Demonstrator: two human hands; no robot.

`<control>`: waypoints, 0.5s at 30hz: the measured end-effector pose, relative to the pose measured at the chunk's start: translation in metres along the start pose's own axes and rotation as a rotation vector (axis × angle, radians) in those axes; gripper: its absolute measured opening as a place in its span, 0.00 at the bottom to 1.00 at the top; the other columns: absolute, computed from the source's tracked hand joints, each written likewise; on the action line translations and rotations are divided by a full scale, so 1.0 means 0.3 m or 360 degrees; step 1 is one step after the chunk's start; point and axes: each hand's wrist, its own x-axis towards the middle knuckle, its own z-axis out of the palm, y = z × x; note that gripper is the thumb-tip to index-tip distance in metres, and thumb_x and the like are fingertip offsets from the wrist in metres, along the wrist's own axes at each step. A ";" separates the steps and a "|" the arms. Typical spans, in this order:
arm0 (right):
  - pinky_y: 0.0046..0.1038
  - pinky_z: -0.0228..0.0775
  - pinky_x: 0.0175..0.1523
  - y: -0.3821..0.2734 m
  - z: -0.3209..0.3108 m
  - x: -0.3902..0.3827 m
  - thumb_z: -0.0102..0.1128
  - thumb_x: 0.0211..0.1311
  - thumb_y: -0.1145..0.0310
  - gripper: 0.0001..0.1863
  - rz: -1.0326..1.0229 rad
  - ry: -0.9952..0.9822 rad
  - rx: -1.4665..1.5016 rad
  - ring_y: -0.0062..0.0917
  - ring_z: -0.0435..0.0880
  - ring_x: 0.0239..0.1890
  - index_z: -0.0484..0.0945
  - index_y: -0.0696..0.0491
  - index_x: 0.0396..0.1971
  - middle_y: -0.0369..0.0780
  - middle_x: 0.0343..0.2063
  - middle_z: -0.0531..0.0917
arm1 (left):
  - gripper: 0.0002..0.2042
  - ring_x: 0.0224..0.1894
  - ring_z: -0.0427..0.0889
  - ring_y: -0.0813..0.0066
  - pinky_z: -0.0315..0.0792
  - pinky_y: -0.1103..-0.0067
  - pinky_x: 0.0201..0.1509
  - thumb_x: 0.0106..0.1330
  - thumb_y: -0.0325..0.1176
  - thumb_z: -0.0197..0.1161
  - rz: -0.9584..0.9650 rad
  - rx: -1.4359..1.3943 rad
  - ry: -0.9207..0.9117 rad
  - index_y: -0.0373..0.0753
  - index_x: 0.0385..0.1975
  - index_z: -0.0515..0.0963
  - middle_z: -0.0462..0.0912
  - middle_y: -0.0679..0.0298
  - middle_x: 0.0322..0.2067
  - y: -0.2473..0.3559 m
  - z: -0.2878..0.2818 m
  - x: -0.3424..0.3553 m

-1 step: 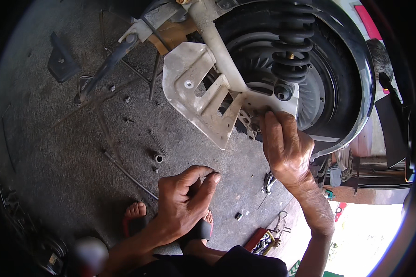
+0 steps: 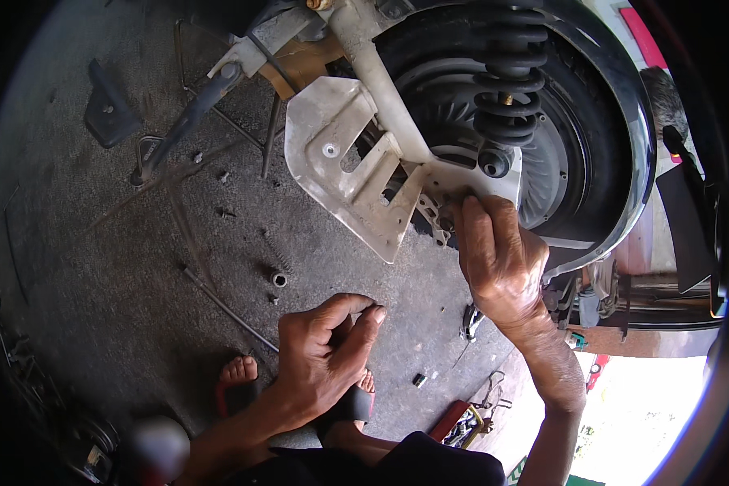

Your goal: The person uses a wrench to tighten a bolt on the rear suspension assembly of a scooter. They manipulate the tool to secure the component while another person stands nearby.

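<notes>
My right hand (image 2: 502, 251) is at the wheel mount, its fingertips closed together against the white metal swingarm plate (image 2: 506, 180), just below the shock absorber's lower end. Whatever those fingers grip is hidden behind them. Beside them sits a small perforated metal bracket (image 2: 434, 217). My left hand (image 2: 326, 352) hovers over the ground with thumb and forefinger pinched; anything between them is too small to make out. Left of my right hand, the pale slotted metal plate (image 2: 320, 121) juts out from the frame tube (image 2: 393, 101). The black coil spring (image 2: 506, 105) stands in front of the wheel (image 2: 571, 174).
On the rough grey floor lie a socket (image 2: 279, 279), a long thin rod (image 2: 227, 306), several small bolts and a black cylinder (image 2: 419, 379). A red box of small parts (image 2: 454, 425) stands near my knees. A dark plastic piece (image 2: 109, 109) rests at far left.
</notes>
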 end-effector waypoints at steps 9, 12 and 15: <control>0.23 0.67 0.17 -0.048 -0.002 0.028 0.60 0.42 0.76 0.09 0.0282 -0.0125 -0.0052 0.20 0.74 0.17 0.70 0.53 0.25 0.36 0.24 0.68 | 0.03 0.13 0.65 0.90 0.57 0.85 0.15 0.63 0.25 0.63 -0.0020 0.0059 -0.0092 0.32 0.32 0.79 0.70 0.69 0.11 -0.039 -0.017 -0.013; 0.23 0.67 0.17 -0.060 -0.016 0.040 0.60 0.42 0.76 0.10 0.0311 -0.0158 -0.0056 0.20 0.75 0.17 0.69 0.53 0.25 0.36 0.24 0.69 | 0.03 0.13 0.65 0.90 0.57 0.85 0.16 0.64 0.25 0.63 -0.0109 -0.0077 -0.0104 0.32 0.32 0.79 0.70 0.69 0.11 -0.015 -0.023 -0.019; 0.24 0.67 0.17 -0.062 -0.014 0.044 0.60 0.43 0.76 0.10 0.0375 -0.0203 -0.0050 0.21 0.76 0.16 0.69 0.53 0.26 0.37 0.25 0.69 | 0.03 0.13 0.65 0.90 0.58 0.85 0.16 0.64 0.25 0.62 -0.0061 0.0056 -0.0122 0.32 0.32 0.79 0.70 0.69 0.11 -0.035 -0.025 -0.020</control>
